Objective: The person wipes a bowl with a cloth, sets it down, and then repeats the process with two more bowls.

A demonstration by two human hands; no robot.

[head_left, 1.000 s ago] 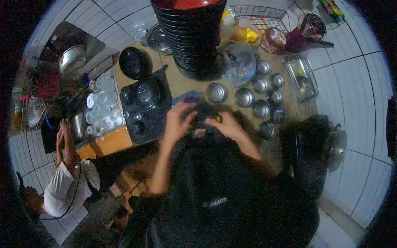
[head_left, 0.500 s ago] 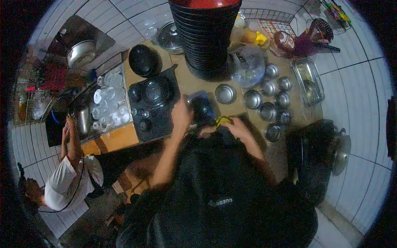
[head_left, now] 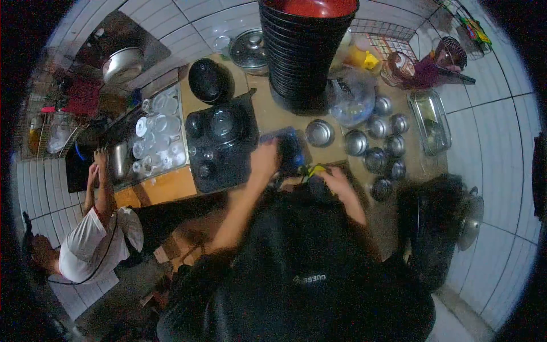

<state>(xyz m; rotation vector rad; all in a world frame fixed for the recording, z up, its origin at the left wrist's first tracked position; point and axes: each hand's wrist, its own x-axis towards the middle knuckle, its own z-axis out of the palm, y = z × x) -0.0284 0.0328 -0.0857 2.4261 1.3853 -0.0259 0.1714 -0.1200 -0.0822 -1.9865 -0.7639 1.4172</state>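
Note:
My left hand is curled at the left side of a dark, blue-edged container on the counter; whatever its fingers grip is hidden. My right hand is closed round a narrow yellow-green thing, too blurred to name, near the counter's front edge. Just beyond the container stands a round metal tin. Several similar tins are grouped to the right. A black mat with dark glass lids on it lies to the left of my left hand.
A tall stack of black buckets rises at the back. Next to it are a clear plastic bag and a glass dish. Clear jars fill the left counter. Another person works at the sink on the left.
The whole view has swung, so the counter appears farther right. My left hand now overlaps the blue-edged container's left part more. My right hand keeps its grip on the yellow-green thing.

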